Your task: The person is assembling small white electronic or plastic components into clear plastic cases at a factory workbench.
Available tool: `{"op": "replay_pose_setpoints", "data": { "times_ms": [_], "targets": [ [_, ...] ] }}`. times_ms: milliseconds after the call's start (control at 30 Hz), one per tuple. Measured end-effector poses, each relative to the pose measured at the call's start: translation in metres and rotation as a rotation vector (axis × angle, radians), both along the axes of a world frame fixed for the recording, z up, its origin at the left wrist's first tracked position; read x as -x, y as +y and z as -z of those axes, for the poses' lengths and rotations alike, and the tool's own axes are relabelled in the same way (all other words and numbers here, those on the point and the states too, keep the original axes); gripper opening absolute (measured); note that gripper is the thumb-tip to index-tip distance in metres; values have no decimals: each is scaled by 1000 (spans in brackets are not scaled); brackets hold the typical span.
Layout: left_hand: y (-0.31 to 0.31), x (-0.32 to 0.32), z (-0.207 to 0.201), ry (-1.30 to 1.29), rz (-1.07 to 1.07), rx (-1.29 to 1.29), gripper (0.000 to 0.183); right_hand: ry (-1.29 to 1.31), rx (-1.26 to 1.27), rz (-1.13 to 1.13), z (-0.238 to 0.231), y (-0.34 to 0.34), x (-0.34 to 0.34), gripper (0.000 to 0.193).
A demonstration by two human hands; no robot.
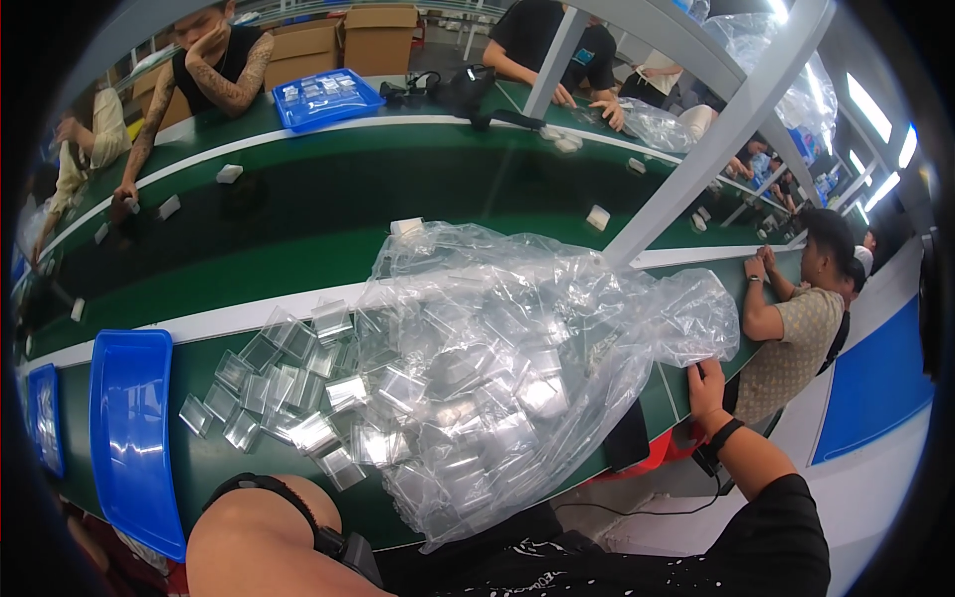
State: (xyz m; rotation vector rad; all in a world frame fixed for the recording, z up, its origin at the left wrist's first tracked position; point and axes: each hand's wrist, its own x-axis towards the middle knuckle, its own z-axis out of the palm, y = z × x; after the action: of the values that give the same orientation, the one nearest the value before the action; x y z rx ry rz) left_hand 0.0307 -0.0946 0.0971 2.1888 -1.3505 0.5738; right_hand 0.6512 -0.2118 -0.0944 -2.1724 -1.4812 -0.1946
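Note:
A large clear plastic bag lies across the green work surface. Its gathered end rests at the right, where my right hand has its fingers closed on the edge. Many small clear plastic cases spill from the bag's left side in a loose heap, and more show through the film. At the lower left, my left arm wears a black strap, with a rounded patch of skin past it. The fingers of my left hand are hidden. That arm is close to the heap and a blue tray.
An empty-looking blue tray stands left of the heap. Beyond a white rail runs a dark green conveyor carrying scattered small white pieces. A grey slanted post rises at right. Another blue tray and co-workers are across the belt.

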Motion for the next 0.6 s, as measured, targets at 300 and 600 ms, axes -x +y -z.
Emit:
{"op": "replay_pose_setpoints", "data": {
  "times_ms": [300, 600],
  "targets": [
    [-1, 1, 1, -19, -2, -5, 26, 6, -1, 20, 3, 0, -3, 25],
    [-2, 1, 1, -28, -5, -8, 26, -12, -65, 15, 6, 1, -4, 28]
  ]
}}
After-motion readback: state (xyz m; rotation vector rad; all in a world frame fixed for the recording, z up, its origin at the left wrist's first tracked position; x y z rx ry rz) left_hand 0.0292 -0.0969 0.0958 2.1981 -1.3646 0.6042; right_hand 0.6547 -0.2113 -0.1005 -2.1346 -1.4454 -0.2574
